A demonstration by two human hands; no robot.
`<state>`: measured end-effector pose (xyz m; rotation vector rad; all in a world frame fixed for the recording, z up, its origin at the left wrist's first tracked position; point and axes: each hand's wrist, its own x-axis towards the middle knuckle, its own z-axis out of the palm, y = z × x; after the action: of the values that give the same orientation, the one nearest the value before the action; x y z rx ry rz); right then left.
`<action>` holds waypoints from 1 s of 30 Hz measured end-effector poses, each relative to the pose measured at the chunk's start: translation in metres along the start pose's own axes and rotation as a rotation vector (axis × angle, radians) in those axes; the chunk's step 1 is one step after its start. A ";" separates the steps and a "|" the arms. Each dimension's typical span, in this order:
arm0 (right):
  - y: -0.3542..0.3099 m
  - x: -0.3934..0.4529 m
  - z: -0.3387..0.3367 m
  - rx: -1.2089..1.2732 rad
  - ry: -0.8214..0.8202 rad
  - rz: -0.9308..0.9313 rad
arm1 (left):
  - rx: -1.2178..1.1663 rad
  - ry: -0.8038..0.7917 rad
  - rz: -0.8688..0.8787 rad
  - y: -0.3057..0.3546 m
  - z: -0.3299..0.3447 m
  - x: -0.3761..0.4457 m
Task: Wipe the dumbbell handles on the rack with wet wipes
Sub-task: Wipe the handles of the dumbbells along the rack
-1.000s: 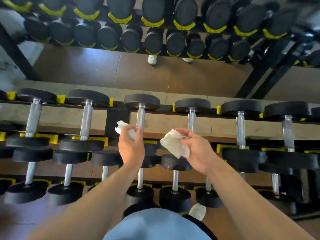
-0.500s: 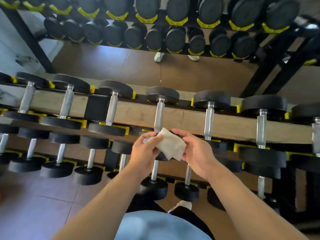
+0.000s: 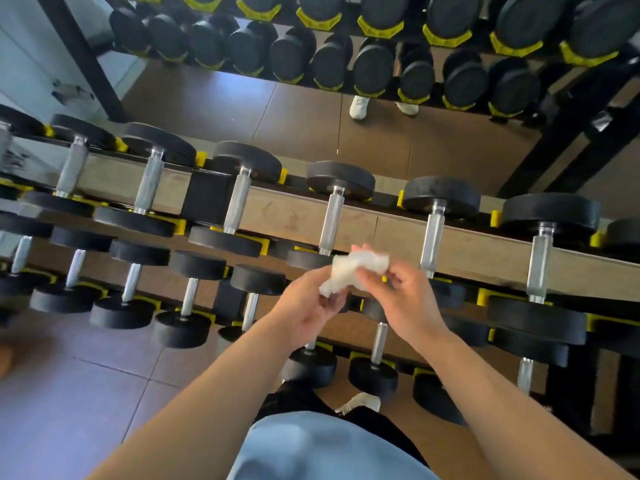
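1. A crumpled wet wipe [image 3: 351, 271] is held between both hands, in front of the rack [image 3: 398, 233]. It is pinched at its lower left by the left hand [image 3: 304, 311] and at its right by the right hand [image 3: 405, 303]. No handle is touched by the wipe.
2. The nearest handle [image 3: 331, 225] lies just beyond the wipe, directly ahead and slightly left. Its long axis runs away from the person, near end toward the hands.
3. A second handle [image 3: 432, 237] lies ahead and to the right, just beside the right hand's fingertips.
4. Judgement: both hands sit about equally near; the wipe is likely to be carried forward and wrapped across the handle, then drawn along its axis.
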<state>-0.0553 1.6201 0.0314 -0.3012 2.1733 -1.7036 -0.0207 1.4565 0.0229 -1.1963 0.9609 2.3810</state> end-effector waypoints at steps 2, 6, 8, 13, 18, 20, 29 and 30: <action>0.003 0.010 0.010 0.105 0.176 0.227 | 0.260 0.249 0.231 0.001 -0.010 0.014; 0.018 0.043 0.026 0.102 0.337 0.494 | 0.488 0.498 0.522 0.023 -0.018 0.041; 0.023 0.069 0.030 0.074 0.412 0.524 | 0.537 0.508 0.531 0.039 -0.017 0.063; 0.017 0.133 0.039 -0.246 0.413 0.447 | 0.691 0.486 0.403 0.057 -0.012 0.119; 0.033 0.164 0.050 -0.736 0.325 -0.245 | 0.669 0.590 0.386 0.051 -0.012 0.139; 0.052 0.180 0.048 -0.908 0.172 -0.492 | 0.655 0.608 0.398 0.050 -0.014 0.142; 0.058 0.179 0.041 -1.151 -0.552 -0.382 | 0.623 0.632 0.442 0.049 -0.016 0.146; 0.051 0.176 0.045 -1.061 -0.587 -0.302 | 0.604 0.639 0.461 0.048 -0.016 0.146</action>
<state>-0.1949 1.5258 -0.0541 -1.2473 2.3753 -0.2856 -0.1256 1.4069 -0.0798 -1.6106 2.1614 1.7285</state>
